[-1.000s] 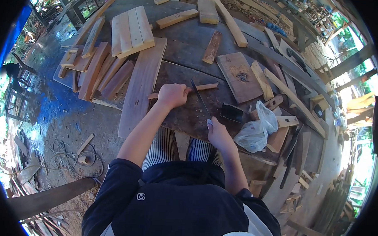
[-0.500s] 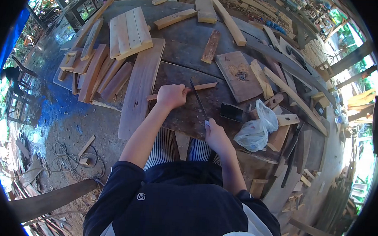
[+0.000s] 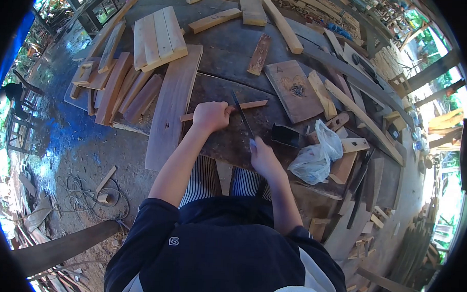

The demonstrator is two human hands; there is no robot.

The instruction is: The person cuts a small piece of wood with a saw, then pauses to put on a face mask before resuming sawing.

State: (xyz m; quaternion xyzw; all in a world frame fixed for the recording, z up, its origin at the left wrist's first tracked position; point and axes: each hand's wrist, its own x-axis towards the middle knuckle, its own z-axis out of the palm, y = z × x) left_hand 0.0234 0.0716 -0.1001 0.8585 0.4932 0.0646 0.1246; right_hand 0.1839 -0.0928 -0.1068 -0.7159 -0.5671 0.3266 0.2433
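My left hand [image 3: 211, 116] is closed around a thin wooden strip [image 3: 255, 104], which lies slantwise over the dark workbench [image 3: 220, 89]. One end of the strip sticks out on each side of my fist. In my right hand [image 3: 265, 156] is the handle of a long, narrow, dark file [image 3: 243, 115]. Its blade points away from me and crosses the strip just right of my left fingers. To the right of the file sits a small black box-like piece [image 3: 286, 136]. A wide plank [image 3: 174, 103] lies left of my left hand.
A clear plastic bag [image 3: 318, 154] rests by wood blocks on the right. Beyond the strip lies a square board [image 3: 293, 91] with small dark pieces on it. Stacked boards [image 3: 160, 39] and offcuts fill the bench's left side. A coiled cord [image 3: 95, 198] lies on the floor.
My right hand has pushed the file forward and slightly left, so its tip reaches farther past the strip. My left hand keeps its hold on the strip. The whole view has shifted slightly.
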